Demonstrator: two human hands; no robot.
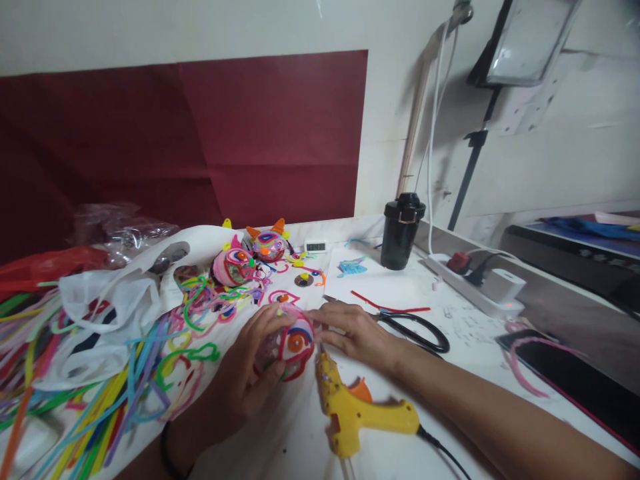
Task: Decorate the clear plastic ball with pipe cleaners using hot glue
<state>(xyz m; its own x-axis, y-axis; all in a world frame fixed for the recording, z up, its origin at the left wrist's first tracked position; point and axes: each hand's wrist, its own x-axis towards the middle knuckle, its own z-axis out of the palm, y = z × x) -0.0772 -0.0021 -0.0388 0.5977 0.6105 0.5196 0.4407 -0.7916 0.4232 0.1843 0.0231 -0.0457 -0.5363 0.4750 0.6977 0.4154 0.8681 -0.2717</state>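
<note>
A round craft ball [300, 353] covered with pink, blue and red pipe cleaner, with an orange eye outlined in red, is gripped in my left hand [250, 367], thumb in front and fingers over the top. My right hand [357, 333] presses its fingertips together against the ball's upper right edge; any small piece between them is hidden. Just below lies a yellow glue gun [367, 413], its nozzle close to the ball. Black-handled scissors [415, 330] lie beyond my right wrist. A red pipe cleaner [390, 305] crosses near the blades.
Two similar decorated balls, one pink [234, 267] and one with orange ears [270, 245], stand behind. Loose pipe cleaners [115, 380] and a white bag [105, 300] fill the left. Toward the right are a black cup [401, 233], a power strip [480, 297] and a phone [570, 380].
</note>
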